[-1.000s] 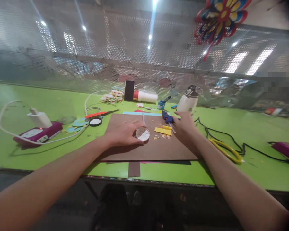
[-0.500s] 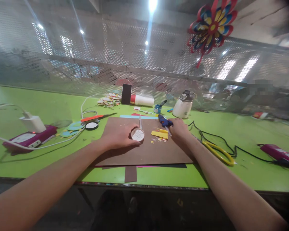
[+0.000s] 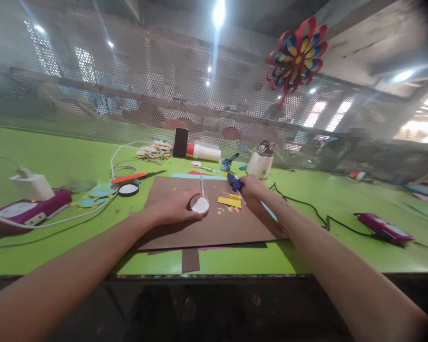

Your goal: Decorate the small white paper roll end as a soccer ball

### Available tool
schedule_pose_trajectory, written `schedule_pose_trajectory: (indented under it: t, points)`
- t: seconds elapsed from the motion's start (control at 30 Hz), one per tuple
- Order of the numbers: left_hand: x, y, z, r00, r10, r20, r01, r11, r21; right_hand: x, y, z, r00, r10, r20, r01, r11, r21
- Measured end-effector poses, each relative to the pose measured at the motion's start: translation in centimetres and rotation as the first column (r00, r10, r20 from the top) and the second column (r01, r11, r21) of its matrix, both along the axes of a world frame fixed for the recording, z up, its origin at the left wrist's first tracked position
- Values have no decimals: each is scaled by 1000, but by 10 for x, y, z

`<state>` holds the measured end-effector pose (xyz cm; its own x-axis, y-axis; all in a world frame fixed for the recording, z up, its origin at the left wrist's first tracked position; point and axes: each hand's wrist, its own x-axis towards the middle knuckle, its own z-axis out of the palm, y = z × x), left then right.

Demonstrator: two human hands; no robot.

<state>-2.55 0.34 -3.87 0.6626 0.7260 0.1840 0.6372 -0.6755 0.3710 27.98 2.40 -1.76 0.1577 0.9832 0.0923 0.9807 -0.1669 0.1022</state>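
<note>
My left hand (image 3: 174,207) curls thumb and fingers around a small round white lid-like piece (image 3: 200,204) with thin lines across its face, held just over the brown board (image 3: 185,232). The blue glue gun (image 3: 234,182) is at the board's far right, its grip in my right hand (image 3: 253,187), whose fingers are partly hidden. Between the two hands lie a yellow strip (image 3: 229,202) and tiny white and yellow scraps (image 3: 231,209). A clear narrow stick (image 3: 201,184) points away behind the white piece.
To the left are an orange-handled knife (image 3: 128,178), a black-rimmed disc (image 3: 128,189) and a purple power strip (image 3: 32,211) with a white charger. Behind stand a phone (image 3: 180,142), a paint jar (image 3: 226,165) and a white bottle (image 3: 260,160). A black cord (image 3: 303,205) runs right.
The view has swung right, so the table items shift left. The white piece is tipped a little differently in my left hand. My right forearm now covers the yellow loop seen earlier.
</note>
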Motion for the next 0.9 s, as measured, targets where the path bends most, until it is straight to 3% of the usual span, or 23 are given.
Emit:
schedule_pose_trajectory:
  t: [0.2,0.43,0.7,0.9]
  points:
    - [0,-3,2,1000,-28,-14,28,1000,1,2,9,-4,1000,3,15,-2,999,-42]
    - [1,-6,4,999,-20,-41,20,1000,0,11,11,-13,1000,15,-5,-15,999,35]
    - [-1,-2,-1,999,-42,-6,42,999,23,20,16,-29,996,82,-32,-73,974,215]
    - [-1,-4,-1,999,-44,1,44,999,22,30,21,-35,987,121,-102,-95,969,228]
